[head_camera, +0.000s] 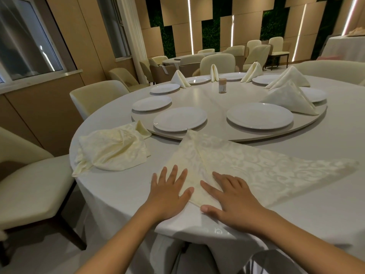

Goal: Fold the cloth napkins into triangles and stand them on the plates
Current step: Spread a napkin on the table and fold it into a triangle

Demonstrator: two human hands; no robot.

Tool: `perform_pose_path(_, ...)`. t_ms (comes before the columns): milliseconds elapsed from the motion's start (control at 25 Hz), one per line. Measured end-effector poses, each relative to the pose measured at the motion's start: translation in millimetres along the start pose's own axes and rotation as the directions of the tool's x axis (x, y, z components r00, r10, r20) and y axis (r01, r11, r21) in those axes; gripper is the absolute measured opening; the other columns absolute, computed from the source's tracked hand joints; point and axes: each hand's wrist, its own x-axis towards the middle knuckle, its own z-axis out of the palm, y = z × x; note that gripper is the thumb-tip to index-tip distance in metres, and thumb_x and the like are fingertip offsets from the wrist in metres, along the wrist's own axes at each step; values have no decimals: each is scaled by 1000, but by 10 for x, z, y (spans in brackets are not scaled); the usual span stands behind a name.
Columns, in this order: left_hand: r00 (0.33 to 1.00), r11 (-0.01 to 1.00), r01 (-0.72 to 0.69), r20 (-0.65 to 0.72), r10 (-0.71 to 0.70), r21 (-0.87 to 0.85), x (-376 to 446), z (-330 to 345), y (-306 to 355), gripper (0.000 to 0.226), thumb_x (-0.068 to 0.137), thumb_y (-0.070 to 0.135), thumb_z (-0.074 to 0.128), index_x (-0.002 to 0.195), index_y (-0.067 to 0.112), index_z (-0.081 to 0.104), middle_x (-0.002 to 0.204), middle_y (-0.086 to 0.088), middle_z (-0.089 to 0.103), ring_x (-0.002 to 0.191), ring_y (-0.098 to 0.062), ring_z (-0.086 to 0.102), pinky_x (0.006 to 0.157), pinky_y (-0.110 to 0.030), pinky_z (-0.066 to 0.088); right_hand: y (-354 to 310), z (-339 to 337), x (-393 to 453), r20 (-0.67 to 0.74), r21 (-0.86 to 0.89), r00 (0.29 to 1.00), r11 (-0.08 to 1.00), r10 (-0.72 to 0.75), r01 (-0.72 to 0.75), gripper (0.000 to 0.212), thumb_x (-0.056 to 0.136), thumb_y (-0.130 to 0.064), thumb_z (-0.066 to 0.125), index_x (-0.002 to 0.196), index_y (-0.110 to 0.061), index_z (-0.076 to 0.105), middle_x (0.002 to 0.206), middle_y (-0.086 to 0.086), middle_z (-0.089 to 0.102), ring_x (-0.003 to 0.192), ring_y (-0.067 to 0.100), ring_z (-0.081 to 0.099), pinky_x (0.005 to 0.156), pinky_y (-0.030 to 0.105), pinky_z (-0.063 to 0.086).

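Closest to the table's near edge, both of the person's hands lie flat, fingers straight and spread. The left hand (168,191) presses on the folded left flap of a cream patterned napkin (227,165), and the right hand (233,198) presses beside it on the napkin's lower corner. Neither hand grips anything. The napkin lies spread on the white tablecloth (118,194), its left side folded inward to a centre crease, its right side stretching out in a long point, and its top tip touching the edge of the round turntable (217,95).

To the left, a rumpled pile of napkins (114,149) rests on the cloth near the table's rim.

On the turntable, two bare white plates (180,119) (259,115) sit nearest, with more plates curving away on the left. On the right, a folded triangle napkin (290,98) stands beside a plate, with other standing napkins further round the far edge. A small brown jar (222,85) stands near the middle.

Beyond, cream chairs (94,95) ring the table.
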Motion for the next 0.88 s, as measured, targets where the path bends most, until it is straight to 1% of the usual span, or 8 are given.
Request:
perform_pose_path(240, 1000, 1000, -1, 15, 1, -8, 21, 11, -14, 65, 95, 64, 10, 150, 40, -13, 158, 5, -23, 143, -31, -26, 112, -53, -17, 166, -47, -248, 85, 21, 996, 1000, -20, 18, 84, 63, -79, -7, 142, -51, -18, 157, -4, -24, 143, 15, -24, 116, 40, -16)
perform_pose_path(400, 1000, 999, -7, 10, 8, -38, 10, -23, 6, 63, 96, 61, 11, 151, 38, -11, 159, 4, -21, 144, -30, -24, 114, -53, -15, 241, 7, -325, 13, 97, 999, 994, -48, 47, 81, 71, -80, 2, 145, -50, -12, 159, -7, -16, 144, 11, -20, 116, 34, -14)
perform_pose_path(520, 993, 982, -55, -113, 35, -179, -73, -38, 40, 61, 99, 56, 19, 153, 33, 4, 160, 3, -14, 146, -21, -20, 116, -49, -15, 314, -28, -378, -116, 314, 993, 948, -21, 57, 78, 76, -84, 23, 146, -51, 13, 158, -14, 6, 144, 5, -7, 114, 30, -7)
perform_pose_path(600, 943, 924, -190, -323, 78, -332, -198, -54, 164, 52, 99, 51, 30, 147, 31, 32, 160, 5, 12, 147, -9, -2, 118, -38, -8, 423, -80, -460, -233, 349, 972, 935, 20, 65, 68, 73, -82, 32, 133, -51, 41, 148, -22, 28, 141, 3, 8, 111, 26, 0)
perform_pose_path(680, 866, 841, -358, -481, 136, -406, -342, -102, 407, 38, 92, 48, 42, 120, 32, 61, 135, 11, 48, 129, 1, 28, 110, -27, 12, 553, -109, -546, -338, 288, 941, 954, 18, 85, 57, 70, -75, 35, 115, -50, 59, 131, -29, 44, 132, 1, 25, 105, 22, 6)
perform_pose_path(720, 849, 808, -412, -499, 172, -421, -412, -134, 553, 31, 88, 47, 47, 105, 33, 67, 117, 16, 55, 114, 5, 36, 101, -24, 18, 616, -117, -588, -357, 288, 934, 954, 27, 82, 47, 72, -71, 41, 107, -50, 63, 121, -33, 48, 127, 0, 30, 102, 21, 9)
perform_pose_path(800, 843, 792, -467, -468, 264, -394, -510, -160, 838, 23, 84, 50, 56, 91, 33, 70, 95, 20, 52, 96, 8, 37, 90, -21, 20, 733, -110, -658, -344, 327, 937, 944, 65, 54, 21, 79, -56, 60, 97, -48, 67, 106, -37, 53, 121, -2, 36, 101, 21, 14)
perform_pose_path(880, 828, 829, -487, -447, 337, -276, -520, -109, 1031, 25, 84, 52, 61, 95, 32, 70, 92, 22, 47, 93, 6, 35, 88, -22, 18, 846, -68, -702, -327, 336, 941, 941, 82, 35, 13, 82, -44, 68, 95, -46, 68, 103, -37, 56, 120, -3, 40, 104, 23, 18)
